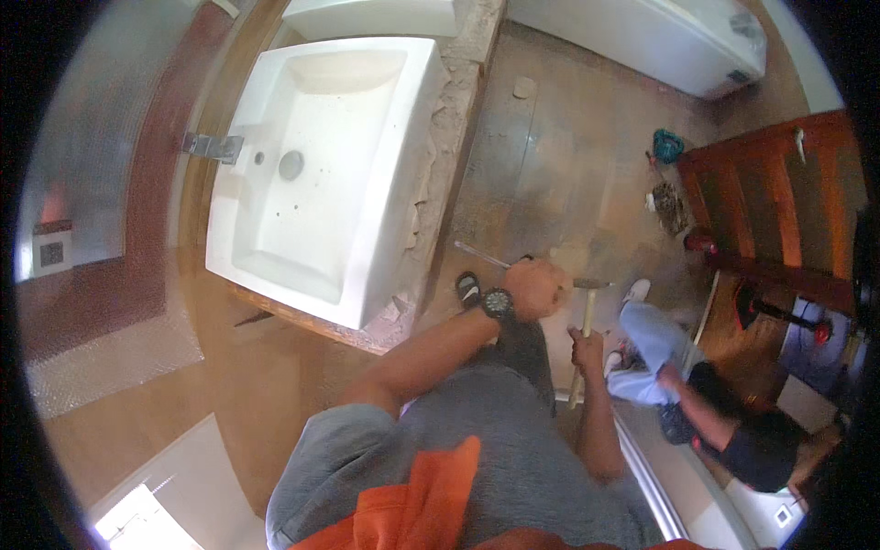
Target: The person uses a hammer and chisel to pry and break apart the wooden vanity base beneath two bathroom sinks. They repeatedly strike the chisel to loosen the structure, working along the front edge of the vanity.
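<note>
Bathroom in a home, under repair. White rectangular basin (321,165) at 11 o'clock, with a metal tap (213,146) on its left rim and a round drain (291,164). The counter edge (449,119) beside the basin is broken and crumbling. White bathtub (660,41) at 1 o'clock. Tiled floor (550,156) at 12 o'clock, dusty, with rubble. Wooden door (779,202) at 3 o'clock. Small-tile mosaic wall (101,137) at 9 o'clock. Another person (697,403) crouches on the floor at 4 o'clock.
</note>
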`<state>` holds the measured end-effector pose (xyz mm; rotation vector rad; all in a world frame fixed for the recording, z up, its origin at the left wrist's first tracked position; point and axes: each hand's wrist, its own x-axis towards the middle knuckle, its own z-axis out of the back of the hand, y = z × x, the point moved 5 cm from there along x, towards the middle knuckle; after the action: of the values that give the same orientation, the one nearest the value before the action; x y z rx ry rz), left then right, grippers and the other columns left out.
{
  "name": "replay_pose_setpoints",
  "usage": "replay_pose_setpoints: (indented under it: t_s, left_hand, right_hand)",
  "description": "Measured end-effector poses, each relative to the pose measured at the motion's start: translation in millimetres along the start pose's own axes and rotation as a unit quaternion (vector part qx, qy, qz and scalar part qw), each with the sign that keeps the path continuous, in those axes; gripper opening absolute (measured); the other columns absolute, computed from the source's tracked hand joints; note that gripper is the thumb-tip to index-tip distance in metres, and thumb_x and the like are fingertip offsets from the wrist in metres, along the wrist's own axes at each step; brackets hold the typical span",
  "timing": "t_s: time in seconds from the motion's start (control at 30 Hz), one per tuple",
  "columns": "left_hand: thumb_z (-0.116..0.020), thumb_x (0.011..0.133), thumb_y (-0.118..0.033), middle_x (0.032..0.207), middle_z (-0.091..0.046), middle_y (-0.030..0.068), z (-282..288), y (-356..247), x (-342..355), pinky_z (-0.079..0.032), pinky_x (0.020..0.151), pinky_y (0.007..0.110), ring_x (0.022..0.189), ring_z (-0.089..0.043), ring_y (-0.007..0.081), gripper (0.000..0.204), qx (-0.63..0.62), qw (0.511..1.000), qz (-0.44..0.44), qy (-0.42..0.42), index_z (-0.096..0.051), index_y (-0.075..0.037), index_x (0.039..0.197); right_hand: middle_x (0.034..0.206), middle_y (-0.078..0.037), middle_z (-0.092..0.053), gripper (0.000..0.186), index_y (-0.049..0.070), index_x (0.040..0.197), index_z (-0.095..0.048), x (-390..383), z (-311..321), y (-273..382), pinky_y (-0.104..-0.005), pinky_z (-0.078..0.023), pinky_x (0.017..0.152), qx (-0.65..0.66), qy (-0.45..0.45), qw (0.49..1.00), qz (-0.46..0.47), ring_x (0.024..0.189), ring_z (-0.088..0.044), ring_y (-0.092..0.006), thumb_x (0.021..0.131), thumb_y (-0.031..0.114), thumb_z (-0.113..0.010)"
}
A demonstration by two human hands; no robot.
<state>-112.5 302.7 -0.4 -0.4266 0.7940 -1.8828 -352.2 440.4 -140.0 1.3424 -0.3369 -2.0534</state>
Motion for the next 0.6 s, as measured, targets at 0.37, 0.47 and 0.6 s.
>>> replay_pose_setpoints:
  t_s: [0.37, 0.47, 0.6]
  left_hand:
    - [-0.069, 0.076, -0.031, 0.078, -0.067, 0.0121, 6.8, 90.2, -17.4, -0.052, 0.07, 0.048, 0.077, -0.065, 0.0368, 0.017, 0.107, 0.994, 0.026, 0.003, -0.067, -0.015, 0.081]
    - [-0.069, 0.076, -0.029, 0.08, -0.067, 0.0121, 2.1, 103.9, -14.2, -0.052, 0.073, 0.047, 0.08, -0.064, 0.0361, 0.017, 0.15, 0.986, 0.074, 0.01, -0.067, -0.013, 0.081]
    - [-0.067, 0.078, -0.026, 0.084, -0.066, 0.0147, 9.5, 95.3, -3.2, -0.052, 0.076, 0.047, 0.085, -0.064, 0.0364, 0.018, 0.155, 0.98, 0.122, 0.019, -0.066, -0.008, 0.081]
  right_hand:
    - [0.05, 0.0, -0.044, 0.036, 0.01, 0.067, -0.048, -3.4, -35.8, -6.2, -0.0311, -0.035, 0.036, 0.119, 0.015, 0.992, 0.046, 0.037, -0.043, -0.0127, 0.087, 0.026, -0.073]
    - [0.052, -0.002, -0.047, 0.037, 0.008, 0.067, -0.05, -4.4, -31.1, -2.8, -0.0316, -0.036, 0.038, 0.072, 0.017, 0.993, 0.09, 0.039, -0.044, -0.0134, 0.086, 0.029, -0.074]
    - [0.058, -0.007, -0.054, 0.039, 0.0, 0.07, -0.057, -8.0, -22.1, -3.6, -0.037, -0.041, 0.051, 0.056, 0.034, 0.993, 0.099, 0.052, -0.05, -0.0172, 0.084, 0.033, -0.074]
